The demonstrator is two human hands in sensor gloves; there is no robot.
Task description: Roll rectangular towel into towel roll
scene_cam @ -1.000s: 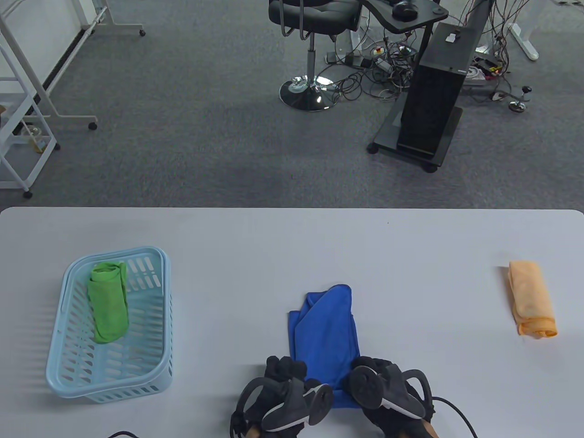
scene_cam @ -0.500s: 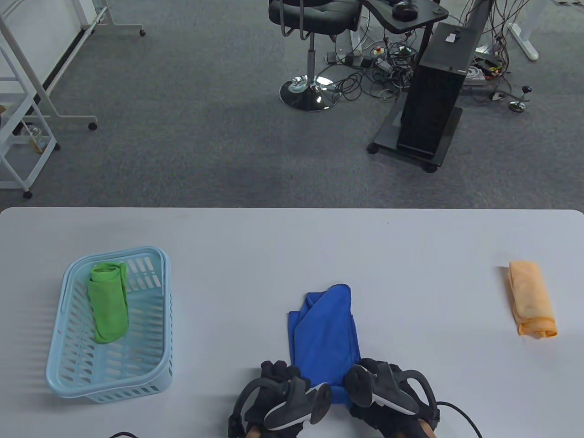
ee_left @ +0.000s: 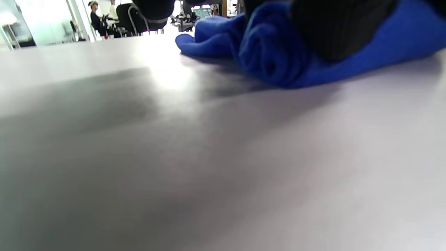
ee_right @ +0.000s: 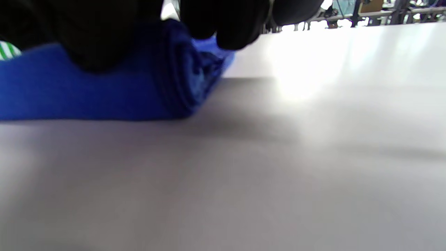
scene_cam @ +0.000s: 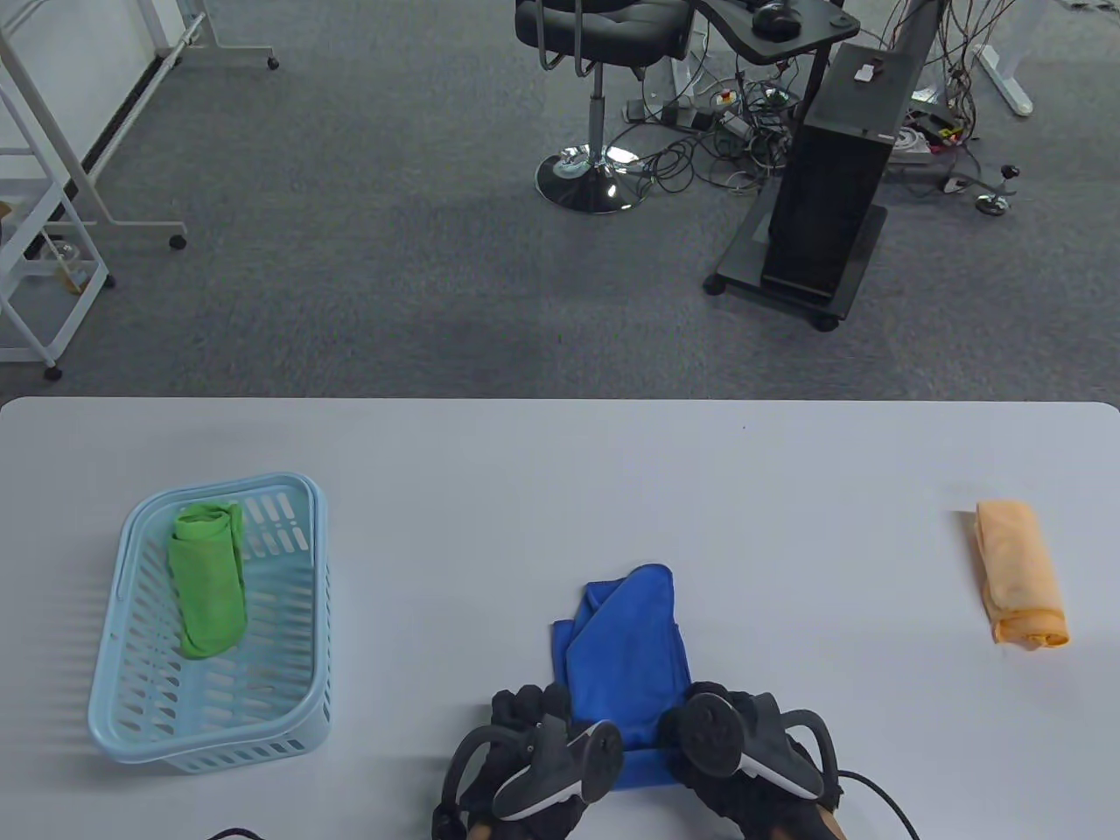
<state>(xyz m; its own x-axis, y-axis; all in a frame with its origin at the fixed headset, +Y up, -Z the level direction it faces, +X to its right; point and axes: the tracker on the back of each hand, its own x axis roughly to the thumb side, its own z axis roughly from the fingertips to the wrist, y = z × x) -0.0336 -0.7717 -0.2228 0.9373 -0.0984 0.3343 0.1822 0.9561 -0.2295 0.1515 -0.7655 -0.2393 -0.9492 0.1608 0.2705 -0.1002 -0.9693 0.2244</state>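
Blue towel (scene_cam: 626, 652) lying flat near the front middle of the grey table (scene_cam: 560, 472), its near end turned over into a small roll. Left hand (scene_cam: 534, 744) and right hand (scene_cam: 744, 744) at either end of that roll, gloved fingers (ee_right: 223, 24) curled over and gripping the cloth. Compared with a second ago: far edge of the towel drawn slightly nearer, both hands a little closer to the front edge, first turn now formed. Rolling barely begun; most of the towel still unrolled. Green roll (scene_cam: 208, 577) in blue basket (scene_cam: 122, 700) at left; orange roll (scene_cam: 1019, 573) far right.
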